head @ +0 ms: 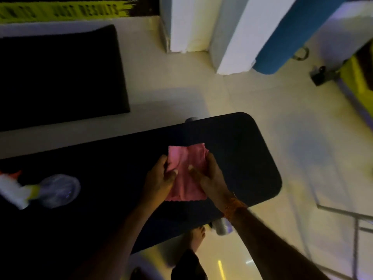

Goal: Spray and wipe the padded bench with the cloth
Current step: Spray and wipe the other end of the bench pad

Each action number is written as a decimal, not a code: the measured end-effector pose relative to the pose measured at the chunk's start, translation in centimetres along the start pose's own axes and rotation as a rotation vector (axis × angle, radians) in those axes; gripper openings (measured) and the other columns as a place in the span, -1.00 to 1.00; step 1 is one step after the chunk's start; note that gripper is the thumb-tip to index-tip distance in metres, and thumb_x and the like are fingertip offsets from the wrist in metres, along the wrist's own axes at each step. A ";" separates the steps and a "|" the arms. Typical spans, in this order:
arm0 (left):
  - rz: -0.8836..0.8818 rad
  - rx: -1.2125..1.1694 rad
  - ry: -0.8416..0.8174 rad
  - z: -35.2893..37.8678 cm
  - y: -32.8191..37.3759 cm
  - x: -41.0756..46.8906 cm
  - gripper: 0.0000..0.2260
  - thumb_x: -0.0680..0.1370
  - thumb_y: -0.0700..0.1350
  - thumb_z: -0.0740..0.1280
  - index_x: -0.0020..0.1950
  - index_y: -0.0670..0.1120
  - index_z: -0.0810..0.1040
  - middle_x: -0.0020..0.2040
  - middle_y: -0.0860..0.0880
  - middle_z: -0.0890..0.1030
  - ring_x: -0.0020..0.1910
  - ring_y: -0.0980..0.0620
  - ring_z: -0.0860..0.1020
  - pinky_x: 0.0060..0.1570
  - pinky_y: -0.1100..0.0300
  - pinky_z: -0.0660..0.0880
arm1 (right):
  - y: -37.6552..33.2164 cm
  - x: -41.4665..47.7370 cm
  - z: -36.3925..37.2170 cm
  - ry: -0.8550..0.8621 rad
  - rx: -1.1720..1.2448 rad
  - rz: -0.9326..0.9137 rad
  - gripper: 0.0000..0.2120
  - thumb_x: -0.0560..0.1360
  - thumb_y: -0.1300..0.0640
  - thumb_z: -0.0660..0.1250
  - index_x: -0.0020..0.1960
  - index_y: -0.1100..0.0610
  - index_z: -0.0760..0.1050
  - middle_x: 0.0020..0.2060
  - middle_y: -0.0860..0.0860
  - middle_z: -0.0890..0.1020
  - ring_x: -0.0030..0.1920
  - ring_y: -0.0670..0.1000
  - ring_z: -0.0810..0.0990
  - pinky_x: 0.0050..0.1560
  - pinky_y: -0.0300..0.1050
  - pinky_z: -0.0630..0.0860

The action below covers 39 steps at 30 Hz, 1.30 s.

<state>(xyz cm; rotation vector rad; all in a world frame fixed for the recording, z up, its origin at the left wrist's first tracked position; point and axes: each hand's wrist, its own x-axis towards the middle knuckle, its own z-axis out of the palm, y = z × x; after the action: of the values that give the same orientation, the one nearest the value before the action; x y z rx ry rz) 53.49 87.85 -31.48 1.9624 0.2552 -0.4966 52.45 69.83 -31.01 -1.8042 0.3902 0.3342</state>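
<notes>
A pink cloth (186, 174) lies partly folded on the dark padded bench (242, 150), near its right end. My left hand (161, 178) pinches the cloth's left edge with thumb and fingers. My right hand (210, 176) holds the cloth's right side, thumb laid across the top. A clear spray bottle (46, 190) with a white and orange trigger head lies on its side on the bench at the far left, blurred.
A second dark padded bench (60, 77) stands behind on the left. White pillars (187, 25) and a blue padded roller (286, 37) stand at the back. A metal frame (343, 217) sits on the pale floor at right. A bare foot (196, 239) shows below the bench.
</notes>
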 end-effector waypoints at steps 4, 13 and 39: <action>-0.052 -0.040 -0.160 6.0 3.4 4.1 -0.64 0.56 -0.18 0.41 0.31 0.07 0.47 0.22 0.00 0.61 0.19 -0.01 0.61 0.20 -0.12 0.58 | 1.9 2.6 -5.8 0.163 -0.068 0.020 -0.41 0.63 0.14 0.32 0.52 -0.19 0.12 0.16 -0.34 0.44 0.13 -0.10 0.58 0.07 -0.13 0.60; 0.079 0.112 -0.318 17.1 8.3 13.6 -0.42 0.57 -0.25 0.39 0.53 0.08 0.31 0.28 -0.10 0.57 0.24 -0.06 0.58 0.14 -0.04 0.62 | 6.8 11.1 -14.5 0.545 -0.253 0.037 -0.62 0.62 0.14 0.35 0.42 0.12 0.49 0.31 0.03 0.49 0.33 0.17 0.49 0.29 -0.10 0.54; 0.470 1.010 -0.249 13.7 0.9 20.5 -0.05 0.46 0.55 -0.14 0.65 0.01 -0.31 0.63 -0.08 -0.38 0.62 -0.10 -0.36 0.54 -0.23 -0.26 | 11.1 20.1 -11.6 0.538 -0.737 0.195 -0.40 0.69 -0.27 -0.16 0.67 -0.15 -0.19 0.67 -0.02 -0.25 0.64 0.14 -0.36 0.59 0.36 -0.23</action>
<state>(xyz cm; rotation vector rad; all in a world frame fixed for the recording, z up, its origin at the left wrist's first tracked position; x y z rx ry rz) 68.97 74.25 -45.03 2.7644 -0.7464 -0.6048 66.12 54.15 -46.17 -2.5895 0.9107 0.1181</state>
